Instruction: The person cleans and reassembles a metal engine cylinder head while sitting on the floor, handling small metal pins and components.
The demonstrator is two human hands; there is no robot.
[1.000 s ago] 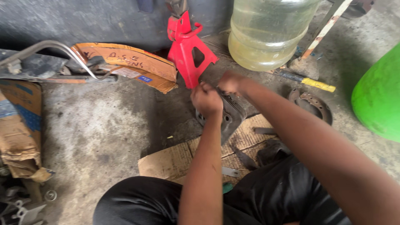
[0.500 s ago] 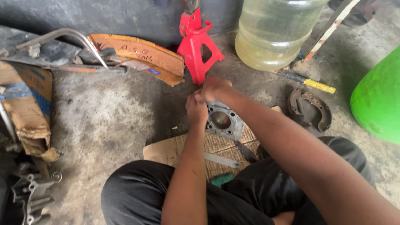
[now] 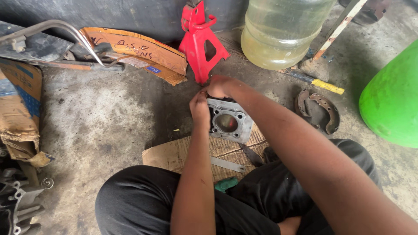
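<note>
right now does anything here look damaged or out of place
The cardboard box at the left is torn and crumpled along its lower edge. Rusty brake shoes lie loose on the floor. The cylinder in both hands looks intact.

Bare concrete floor (image 3: 100, 113), stained and dusty. Flat cardboard sheet (image 3: 174, 154) at lower centre — metal cylinder block (image 3: 230, 122) sits on its upper edge, a flat metal strip (image 3: 226, 164) lies on it. Red jack stand (image 3: 200, 39) top centre, big clear jug (image 3: 283, 30) right of it. Brake shoes (image 3: 320, 111) at right, green container (image 3: 392, 100) at far right. Torn cardboard box (image 3: 19, 109) at left — orange cardboard (image 3: 135, 52) upper left.
</note>
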